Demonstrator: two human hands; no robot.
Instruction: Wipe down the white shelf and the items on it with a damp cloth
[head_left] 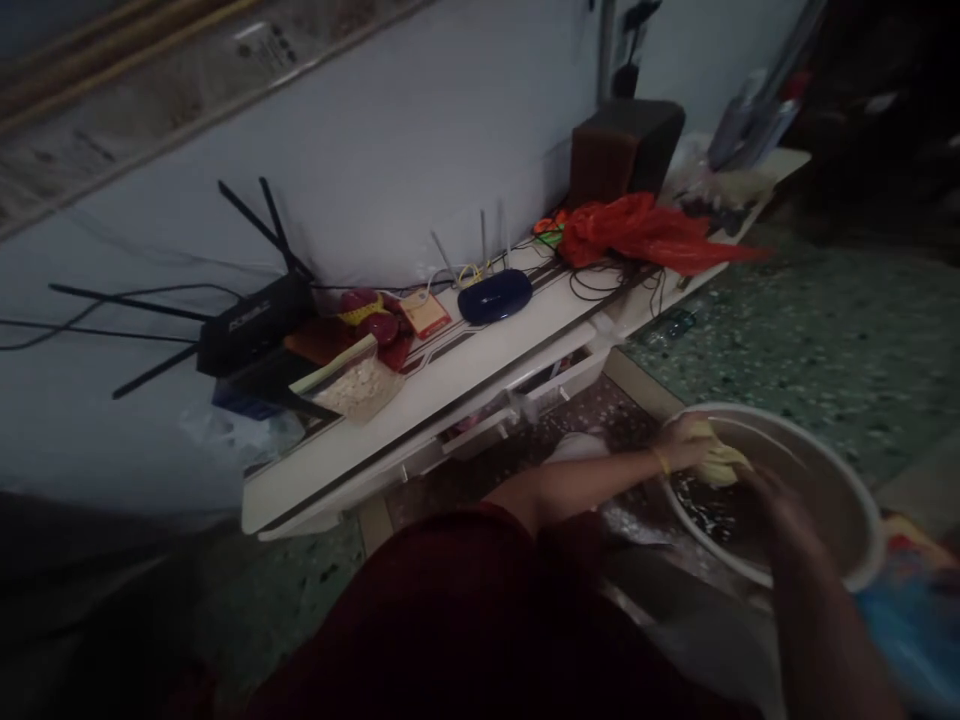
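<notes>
Left hand (684, 445): fingers closed together on the yellow cloth (720, 462), just inside the basin's left rim.
Right hand (776, 500): blurred, at the cloth's right end; cannot tell how far its fingers close.
Yellow cloth: between the hands, over dark water (705, 510) in the basin (832, 490).
In the way: right forearm (814, 590) crosses and hides part of the basin's near rim.
Low cabinet (480, 355): drawers (577, 375) pulled out along its front edge; black router (259, 320) by the back-left corner; red plastic bag (630, 232) reaching past the front edge, toward the right end.
</notes>
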